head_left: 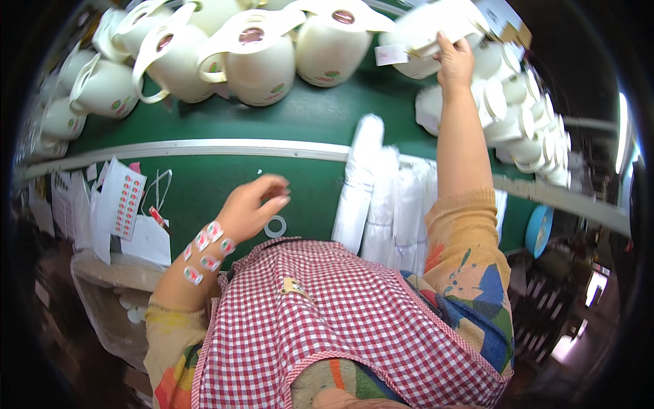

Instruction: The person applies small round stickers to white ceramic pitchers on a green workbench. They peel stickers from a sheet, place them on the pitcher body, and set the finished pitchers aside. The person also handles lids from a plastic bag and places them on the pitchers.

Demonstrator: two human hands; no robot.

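My right hand (456, 63) reaches to the far right and is closed on the handle of a cream vacuum jug (415, 31), which lies tilted. A small white tag (391, 55) hangs beside that jug. My left hand (257, 204) hovers above the near part of the green table, fingers loosely curled with the thumb apart and nothing visible in them. Several small oval stickers (210, 262), white with red and green, cling to my left forearm. A white tape ring (275, 226) rests close to this hand, by the apron.
More cream jugs (260, 71) stand along the far side, and stacked pale jug parts (521, 123) line the right. A metal rail (225, 147) crosses the green table (300, 123). Rolled clear plastic bags (361, 184) lie centre-right; sticker sheets (127, 204) hang left. A blue bowl (538, 230) sits right.
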